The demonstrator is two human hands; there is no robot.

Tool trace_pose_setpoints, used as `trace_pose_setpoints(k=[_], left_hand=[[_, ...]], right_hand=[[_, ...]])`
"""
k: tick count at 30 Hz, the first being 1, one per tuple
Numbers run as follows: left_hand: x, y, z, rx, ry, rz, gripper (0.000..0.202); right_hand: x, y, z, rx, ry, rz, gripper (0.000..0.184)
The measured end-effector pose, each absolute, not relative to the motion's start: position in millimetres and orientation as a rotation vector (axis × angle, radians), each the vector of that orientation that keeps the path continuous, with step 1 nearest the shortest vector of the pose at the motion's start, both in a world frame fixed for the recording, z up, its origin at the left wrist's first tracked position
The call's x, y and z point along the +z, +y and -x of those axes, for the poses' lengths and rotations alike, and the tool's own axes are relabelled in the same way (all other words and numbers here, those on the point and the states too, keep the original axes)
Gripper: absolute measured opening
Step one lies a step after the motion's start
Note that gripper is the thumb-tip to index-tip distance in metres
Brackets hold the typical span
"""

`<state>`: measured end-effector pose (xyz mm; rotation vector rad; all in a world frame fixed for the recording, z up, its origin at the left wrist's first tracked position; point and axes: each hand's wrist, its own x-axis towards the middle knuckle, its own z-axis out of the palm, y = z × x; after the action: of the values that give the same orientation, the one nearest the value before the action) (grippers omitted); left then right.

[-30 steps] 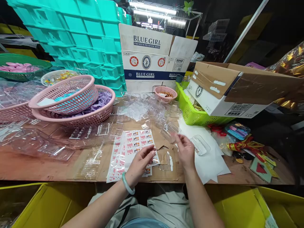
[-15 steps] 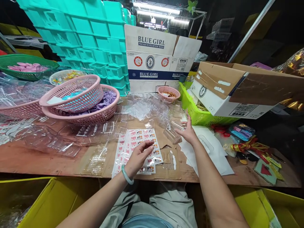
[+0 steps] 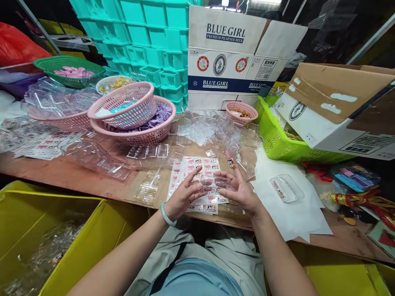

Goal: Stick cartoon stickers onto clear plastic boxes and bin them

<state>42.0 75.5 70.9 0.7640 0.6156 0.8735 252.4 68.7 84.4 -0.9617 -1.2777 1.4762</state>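
Note:
Between my two hands, above the sticker sheets, is a small clear plastic box [image 3: 212, 184]. My left hand [image 3: 182, 195] holds its left end, with the thumb and fingers around it. On its right end, my right hand [image 3: 242, 191] grips with thumb and fingers. A printed sticker [image 3: 228, 159] shows at a raised fingertip of the right hand, apparently stuck to it. Beneath lie the sticker sheets [image 3: 177, 176] with pink lettering and cartoon figures, partly hidden by the hands. Another clear box with a sticker [image 3: 285, 188] rests on white paper [image 3: 296, 218] to the right.
Clear plastic shells [image 3: 95, 156] lie left and behind. Stacked pink baskets [image 3: 132, 133] hold blue and purple pieces; a smaller pink basket [image 3: 242, 117] holds brown pieces. A lime basket [image 3: 274, 142] carries an open carton [image 3: 324, 107]. Yellow bins [image 3: 101, 230] stand below the table edge.
My right hand has come back from the clear plastic pieces, bringing a box between both hands. My left hand now meets it there. The view has shifted left.

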Motion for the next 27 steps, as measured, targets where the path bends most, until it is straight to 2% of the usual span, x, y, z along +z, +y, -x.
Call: trace_pose_setpoints(k=[4,7,9,12,15,19,27], left_hand=[[65,73,-34,0.903,0.712,-0.786,0.061],[60,74,-30,0.899,0.746,-0.746,0.054],[56,76,-28,0.915,0.784,-0.690,0.053],[51,77,-26,0.930,0.835,-0.618,0.051],[49,77,-26,0.929,0.834,-0.589,0.049],[46,77,-28,0.937,0.812,-0.568,0.048],[38,79,-26,0.942,0.781,-0.558,0.044]], right_hand=[[71,77,-246,1.570,-1.288,1.011,0.076],[70,83,-242,1.428,-1.279,1.091,0.080],[75,84,-239,1.165,-1.190,1.160,0.068],[85,75,-230,0.904,-1.039,1.204,0.037],[89,61,-216,0.985,-1.025,1.255,0.027],[82,50,-202,1.162,-0.998,1.330,0.031],[85,47,-200,1.296,-0.978,1.411,0.037]])
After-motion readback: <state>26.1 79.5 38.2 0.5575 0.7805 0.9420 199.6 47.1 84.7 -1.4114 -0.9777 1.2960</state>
